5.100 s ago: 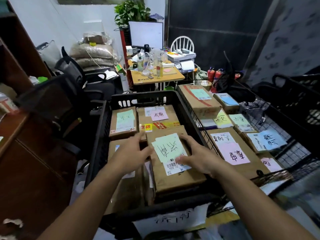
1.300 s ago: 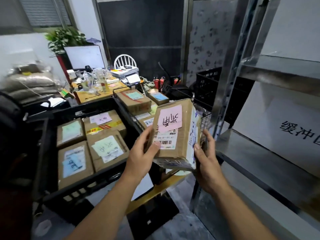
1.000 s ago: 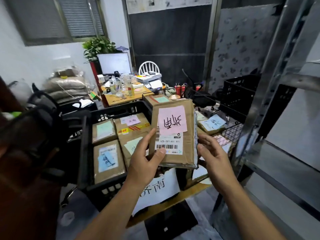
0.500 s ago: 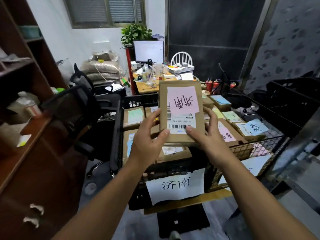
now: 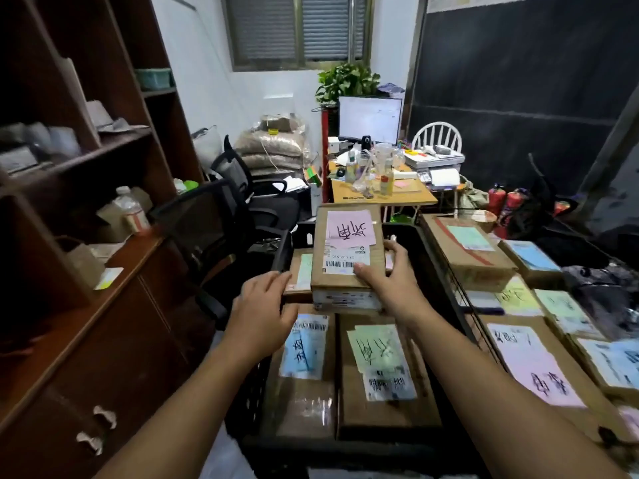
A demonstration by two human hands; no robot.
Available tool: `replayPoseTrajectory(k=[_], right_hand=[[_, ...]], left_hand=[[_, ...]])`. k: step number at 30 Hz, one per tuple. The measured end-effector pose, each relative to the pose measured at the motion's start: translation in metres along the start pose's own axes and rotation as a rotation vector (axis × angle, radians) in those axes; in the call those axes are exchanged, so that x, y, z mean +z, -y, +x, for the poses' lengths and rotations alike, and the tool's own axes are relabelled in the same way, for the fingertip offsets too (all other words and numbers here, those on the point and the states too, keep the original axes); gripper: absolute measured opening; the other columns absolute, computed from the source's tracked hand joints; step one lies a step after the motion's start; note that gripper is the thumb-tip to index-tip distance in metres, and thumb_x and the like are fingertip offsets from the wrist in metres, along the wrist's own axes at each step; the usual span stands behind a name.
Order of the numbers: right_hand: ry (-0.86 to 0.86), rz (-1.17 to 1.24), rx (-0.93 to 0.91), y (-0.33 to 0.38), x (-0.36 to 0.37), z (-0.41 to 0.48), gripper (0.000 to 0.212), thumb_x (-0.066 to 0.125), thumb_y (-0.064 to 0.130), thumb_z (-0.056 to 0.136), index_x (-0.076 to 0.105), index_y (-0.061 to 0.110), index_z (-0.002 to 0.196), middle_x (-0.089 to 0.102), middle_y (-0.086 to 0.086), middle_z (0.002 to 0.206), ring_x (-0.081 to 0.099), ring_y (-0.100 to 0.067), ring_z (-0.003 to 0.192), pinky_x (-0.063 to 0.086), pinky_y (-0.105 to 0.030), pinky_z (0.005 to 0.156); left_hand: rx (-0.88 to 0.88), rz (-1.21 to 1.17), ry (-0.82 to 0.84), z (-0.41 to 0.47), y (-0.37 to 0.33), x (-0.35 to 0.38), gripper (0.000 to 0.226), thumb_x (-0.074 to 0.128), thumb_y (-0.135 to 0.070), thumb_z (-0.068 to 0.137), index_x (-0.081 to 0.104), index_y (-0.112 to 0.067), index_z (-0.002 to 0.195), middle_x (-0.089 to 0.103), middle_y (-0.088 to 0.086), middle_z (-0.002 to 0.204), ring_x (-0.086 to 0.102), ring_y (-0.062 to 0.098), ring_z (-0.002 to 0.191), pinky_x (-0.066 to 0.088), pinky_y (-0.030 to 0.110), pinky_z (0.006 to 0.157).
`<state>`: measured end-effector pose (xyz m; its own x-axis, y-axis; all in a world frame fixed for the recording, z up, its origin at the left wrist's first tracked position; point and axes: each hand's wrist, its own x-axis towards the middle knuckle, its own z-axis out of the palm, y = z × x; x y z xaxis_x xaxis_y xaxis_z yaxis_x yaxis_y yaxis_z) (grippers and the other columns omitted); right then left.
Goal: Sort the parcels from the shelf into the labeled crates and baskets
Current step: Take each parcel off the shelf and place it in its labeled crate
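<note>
A brown cardboard parcel with a pink note (image 5: pixel 347 257) lies on top of other parcels at the far end of the black crate (image 5: pixel 286 248). My right hand (image 5: pixel 389 280) grips its near right corner, thumb on the shipping label. My left hand (image 5: pixel 261 302) hovers just left of it with relaxed fingers, holding nothing. Nearer in the crate lie a parcel with a blue note (image 5: pixel 304 368) and a parcel with a green note (image 5: pixel 380 371).
A wire basket (image 5: pixel 463 305) on the right holds several parcels with coloured notes. A brown wooden cabinet (image 5: pixel 86 305) stands at the left, black office chairs (image 5: pixel 214 223) behind it. A cluttered desk with a monitor (image 5: pixel 370 121) is at the back.
The pink-noted parcel has gone from held up in both hands down onto the parcels in the crate. My left hand has let go of it; my view has turned left from the metal shelf.
</note>
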<state>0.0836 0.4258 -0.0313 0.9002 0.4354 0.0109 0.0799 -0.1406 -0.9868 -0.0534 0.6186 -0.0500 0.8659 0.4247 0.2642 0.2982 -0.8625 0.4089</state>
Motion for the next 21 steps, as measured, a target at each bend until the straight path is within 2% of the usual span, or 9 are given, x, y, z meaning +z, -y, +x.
replayPoseTrajectory(k=[1,3,6,9,11,15,17,19,21], right_hand=[[0.005,-0.019,0.007,-0.002,0.004,0.013,0.064,0.074,0.037,0.092,0.030,0.043,0.137,0.060,0.016,0.106,0.067,-0.008,0.089,0.058,-0.037,0.084],[0.044,-0.039,0.046,-0.006,0.013,0.038,0.069,0.074,0.042,0.090,0.028,0.043,0.142,0.065,0.006,0.118,0.069,-0.016,0.097,0.058,-0.045,0.090],[0.091,-0.086,0.092,-0.009,0.030,0.072,0.070,0.069,0.042,0.093,0.025,0.039,0.146,0.062,0.003,0.126,0.066,-0.018,0.099,0.054,-0.035,0.080],[0.121,-0.209,0.081,-0.011,0.046,0.099,0.071,0.069,0.044,0.092,0.025,0.038,0.148,0.055,0.005,0.122,0.058,-0.020,0.102,0.046,-0.034,0.085],[0.131,-0.250,0.088,-0.015,0.058,0.115,0.070,0.068,0.044,0.092,0.027,0.034,0.148,0.054,0.003,0.122,0.055,-0.022,0.102,0.041,-0.033,0.084],[0.121,-0.283,0.126,-0.029,0.077,0.134,0.077,0.064,0.055,0.089,0.024,0.031,0.150,0.052,-0.006,0.141,0.057,-0.031,0.116,0.046,-0.040,0.091],[0.145,-0.206,0.151,-0.033,0.081,0.137,0.081,0.064,0.059,0.087,0.023,0.032,0.151,0.052,-0.004,0.140,0.058,-0.029,0.117,0.048,-0.041,0.092],[0.195,-0.005,0.193,-0.037,0.080,0.137,0.089,0.069,0.066,0.077,0.024,0.039,0.150,0.054,0.001,0.141,0.062,-0.023,0.117,0.052,-0.048,0.099],[0.219,0.090,0.225,-0.040,0.075,0.136,0.096,0.074,0.072,0.068,0.030,0.045,0.148,0.057,0.006,0.142,0.064,-0.021,0.118,0.052,-0.053,0.102]], left_hand=[[-0.031,0.067,0.057,0.004,0.002,0.003,0.061,0.051,-0.043,0.097,0.033,-0.027,0.153,0.034,-0.006,0.155,0.023,0.019,0.143,0.027,0.042,0.115],[-0.091,0.097,0.110,0.013,0.006,0.008,0.062,0.048,-0.045,0.098,0.027,-0.031,0.155,0.028,-0.007,0.158,0.018,0.017,0.145,0.024,0.042,0.116],[-0.205,0.025,0.136,0.027,0.011,0.012,0.064,0.050,-0.045,0.098,0.024,-0.031,0.156,0.026,-0.007,0.159,0.018,0.019,0.146,0.024,0.041,0.116],[-0.286,-0.081,0.142,0.036,0.018,0.013,0.065,0.053,-0.043,0.098,0.025,-0.030,0.155,0.028,-0.005,0.158,0.024,0.021,0.143,0.025,0.037,0.116],[-0.305,-0.096,0.159,0.038,0.021,0.011,0.067,0.055,-0.044,0.097,0.024,-0.031,0.155,0.027,-0.005,0.158,0.026,0.021,0.143,0.026,0.036,0.116],[-0.290,-0.106,0.187,0.037,0.026,0.014,0.075,0.057,-0.047,0.095,0.018,-0.032,0.156,0.025,-0.008,0.159,0.027,0.016,0.143,0.027,0.033,0.116],[-0.283,-0.131,0.178,0.036,0.029,0.017,0.074,0.057,-0.046,0.096,0.018,-0.030,0.157,0.025,-0.008,0.159,0.026,0.016,0.144,0.027,0.032,0.117],[-0.272,-0.161,0.172,0.038,0.032,0.020,0.074,0.057,-0.046,0.096,0.018,-0.030,0.157,0.024,-0.009,0.159,0.025,0.014,0.144,0.025,0.031,0.116],[-0.245,-0.178,0.155,0.040,0.034,0.022,0.073,0.056,-0.045,0.096,0.018,-0.030,0.157,0.024,-0.009,0.159,0.024,0.013,0.144,0.024,0.028,0.114]])
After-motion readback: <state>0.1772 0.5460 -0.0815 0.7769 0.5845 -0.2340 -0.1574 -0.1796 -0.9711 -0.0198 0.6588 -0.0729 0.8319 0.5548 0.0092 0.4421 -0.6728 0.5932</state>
